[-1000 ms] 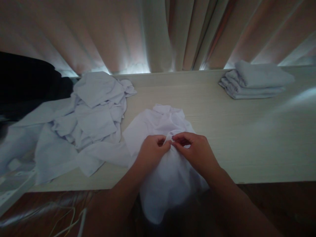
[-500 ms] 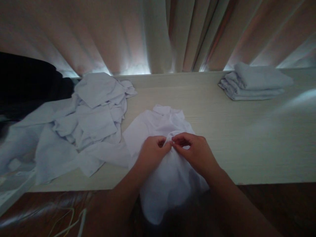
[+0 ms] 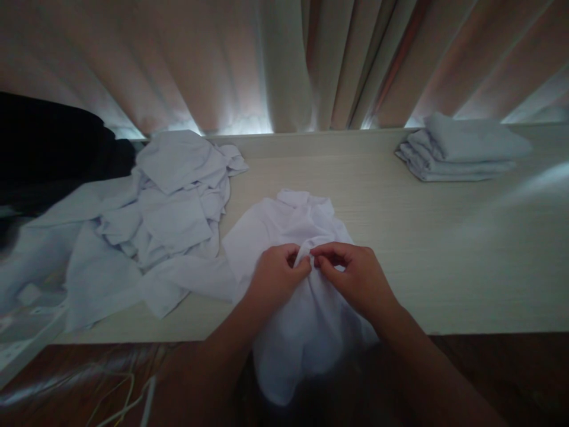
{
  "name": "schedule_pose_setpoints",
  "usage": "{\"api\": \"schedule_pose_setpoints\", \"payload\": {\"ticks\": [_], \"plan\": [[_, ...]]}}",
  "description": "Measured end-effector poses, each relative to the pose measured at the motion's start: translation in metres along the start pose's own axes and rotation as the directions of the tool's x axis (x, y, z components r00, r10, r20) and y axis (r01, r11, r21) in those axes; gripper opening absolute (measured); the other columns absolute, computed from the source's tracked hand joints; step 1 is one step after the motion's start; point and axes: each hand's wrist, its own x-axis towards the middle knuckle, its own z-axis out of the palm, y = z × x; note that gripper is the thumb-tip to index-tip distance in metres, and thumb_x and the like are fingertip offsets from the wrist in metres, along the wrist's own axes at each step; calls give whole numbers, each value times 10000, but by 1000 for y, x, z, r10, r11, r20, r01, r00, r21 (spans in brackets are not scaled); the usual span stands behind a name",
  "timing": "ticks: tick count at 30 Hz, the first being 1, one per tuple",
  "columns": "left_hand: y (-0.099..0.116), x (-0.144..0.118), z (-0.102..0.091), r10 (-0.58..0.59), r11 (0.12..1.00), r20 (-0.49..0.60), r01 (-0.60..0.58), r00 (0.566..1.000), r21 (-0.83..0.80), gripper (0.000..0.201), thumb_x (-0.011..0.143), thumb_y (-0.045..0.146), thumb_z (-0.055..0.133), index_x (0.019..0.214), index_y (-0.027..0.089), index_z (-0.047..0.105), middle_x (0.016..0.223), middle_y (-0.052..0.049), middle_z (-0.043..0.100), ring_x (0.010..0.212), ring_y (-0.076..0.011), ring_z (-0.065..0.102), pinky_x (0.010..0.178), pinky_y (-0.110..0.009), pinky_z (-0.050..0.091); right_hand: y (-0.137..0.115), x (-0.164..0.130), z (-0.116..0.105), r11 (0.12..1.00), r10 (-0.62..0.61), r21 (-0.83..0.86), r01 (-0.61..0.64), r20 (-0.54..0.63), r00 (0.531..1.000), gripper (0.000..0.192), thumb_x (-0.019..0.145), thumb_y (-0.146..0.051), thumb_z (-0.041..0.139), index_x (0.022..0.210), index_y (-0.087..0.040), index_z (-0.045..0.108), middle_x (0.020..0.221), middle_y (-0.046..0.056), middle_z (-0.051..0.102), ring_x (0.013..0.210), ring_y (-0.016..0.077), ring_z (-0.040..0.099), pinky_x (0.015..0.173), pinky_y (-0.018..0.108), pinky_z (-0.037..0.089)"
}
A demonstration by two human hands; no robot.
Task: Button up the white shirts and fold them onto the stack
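Note:
A white shirt (image 3: pixel 284 222) lies collar-away on the pale wooden table (image 3: pixel 391 237), its lower part hanging over the near edge. My left hand (image 3: pixel 275 279) and my right hand (image 3: pixel 355 276) meet at the middle of the shirt's front. Both pinch the fabric there, fingertips almost touching. What lies between the fingertips is too small to tell.
A rumpled heap of white garments (image 3: pixel 164 207) spreads over the table's left part. A neat stack of folded white cloth (image 3: pixel 462 148) sits at the back right. Curtains (image 3: pixel 284 59) hang behind the table. A dark object (image 3: pixel 48 142) stands far left; cables (image 3: pixel 128 397) lie below.
My hands have stayed together at the shirt's front, shifting only slightly lower; the fabric under them has bunched a little.

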Motion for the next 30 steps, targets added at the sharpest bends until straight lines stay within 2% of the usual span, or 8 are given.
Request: {"api": "schedule_pose_setpoints", "payload": {"ticks": [10, 17, 24, 30], "plan": [[-2, -2, 5, 28, 998, 30, -29, 999, 57, 254, 864, 375, 578, 741, 169, 661, 652, 20, 587, 622, -125, 483, 590, -267, 272, 0, 1, 0, 999, 11, -31, -10, 30, 1000, 231, 817, -129, 644, 982, -207, 786, 939, 28, 788, 837, 198, 740, 796, 310, 573], [-2, -1, 5, 40, 994, 31, -42, 999, 96, 224, 853, 304, 565, 674, 172, 594, 588, 40, 499, 581, -113, 425, 575, -276, 233, 1, 0, 1, 999, -11, -46, 12, 28, 1000, 199, 837, -160, 647, 951, -241, 789, 888, -2, 788, 790, 181, 736, 754, 291, 560], [-2, -2, 6, 43, 994, 41, -46, 998, 95, 221, 853, 275, 549, 659, 174, 582, 582, 43, 476, 584, -116, 410, 581, -280, 233, 0, 1, -1, 999, 12, -48, -11, 27, 1000, 198, 839, -170, 645, 955, -236, 791, 903, 5, 789, 802, 187, 734, 763, 294, 557], [-1, -2, 3, 43, 998, 60, -46, 997, 39, 217, 870, 286, 531, 726, 172, 645, 615, 34, 530, 603, -124, 437, 590, -273, 261, -1, 1, -2, 998, 13, -62, -13, 8, 1000, 198, 838, -177, 641, 949, -242, 793, 894, 7, 789, 794, 195, 733, 753, 306, 555]]}}
